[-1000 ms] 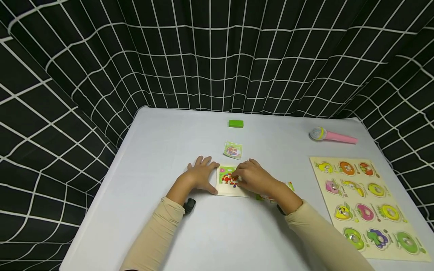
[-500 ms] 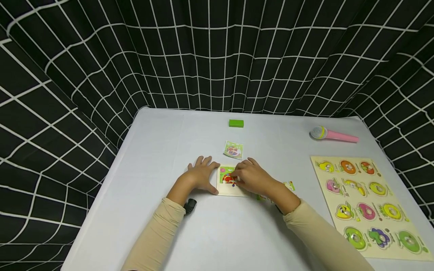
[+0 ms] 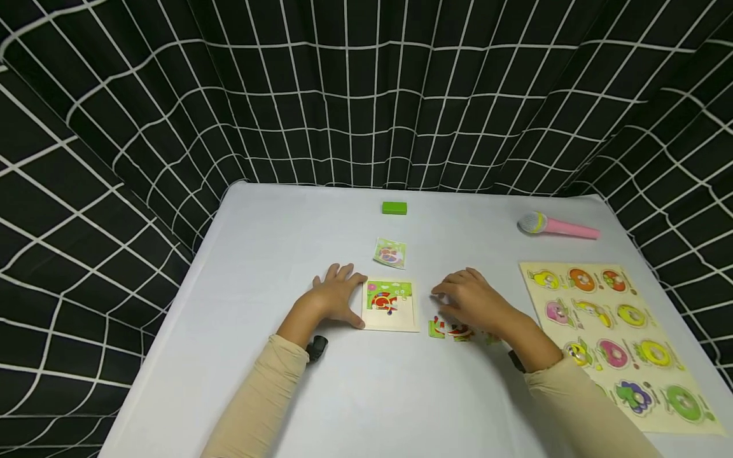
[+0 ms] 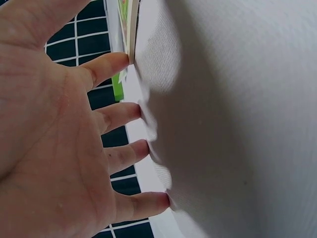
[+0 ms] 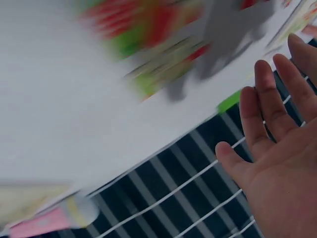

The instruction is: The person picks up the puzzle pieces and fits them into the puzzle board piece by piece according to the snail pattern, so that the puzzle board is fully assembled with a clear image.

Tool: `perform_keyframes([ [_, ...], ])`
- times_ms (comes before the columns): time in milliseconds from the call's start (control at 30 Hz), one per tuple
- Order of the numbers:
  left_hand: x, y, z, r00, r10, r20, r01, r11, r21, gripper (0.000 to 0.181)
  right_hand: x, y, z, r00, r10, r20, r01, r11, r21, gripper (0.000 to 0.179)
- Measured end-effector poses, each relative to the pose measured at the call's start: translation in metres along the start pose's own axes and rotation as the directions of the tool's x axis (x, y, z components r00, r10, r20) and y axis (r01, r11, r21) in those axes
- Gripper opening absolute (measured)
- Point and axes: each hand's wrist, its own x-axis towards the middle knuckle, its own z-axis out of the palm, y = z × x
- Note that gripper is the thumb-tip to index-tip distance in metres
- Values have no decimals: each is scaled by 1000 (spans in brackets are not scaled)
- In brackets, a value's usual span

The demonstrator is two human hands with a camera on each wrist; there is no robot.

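A small square jigsaw board (image 3: 408, 318) lies flat on the white table in the head view. Green and red pieces (image 3: 380, 296) fill its upper part; its lower strip is bare wood. At the left edge of the board, my left hand (image 3: 333, 300) rests with fingers spread, its thumb and index fingertip touching the frame. The left wrist view shows a fingertip against the board's edge (image 4: 132, 29). My right hand (image 3: 475, 302) hovers with loosely bent fingers right of the board, holding nothing. Below it lie several loose jigsaw pieces (image 3: 437, 328), partly hidden by the hand and blurred in the right wrist view.
Behind the jigsaw board lies a picture card (image 3: 390, 253), and farther back a green block (image 3: 394, 208). A pink toy microphone (image 3: 567, 228) is at the back right. The large fruit peg puzzle (image 3: 695, 425) lies along the right side. Black checked curtains surround the table.
My right hand has let go of a red piece on the jigsaw board and moved right, over the loose pieces. My left hand stays at the board's edge.
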Motion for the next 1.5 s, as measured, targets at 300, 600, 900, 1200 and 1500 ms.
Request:
perform_keyframes([
  [300,-2,1,-2,1000,6,5,-6,1000,16,99,-46,38,-12,994,108,33,-109,994,27,30],
  [600,0,2,-1,1000,11,8,-11,1000,18,100,-60,50,-8,996,83,8,-84,996,25,31],
  [900,0,0,-1,1000,14,-4,-14,1000,11,99,-58,50,-9,996,88,11,-88,996,10,31],
  [1200,-1,-1,-2,1000,5,7,-5,1000,9,100,-39,33,-12,999,36,-17,-36,999,-11,30],
  [1500,2,-2,1,1000,5,3,-5,1000,-7,98,-1,2,-7,1000,-24,16,24,1000,-12,32],
])
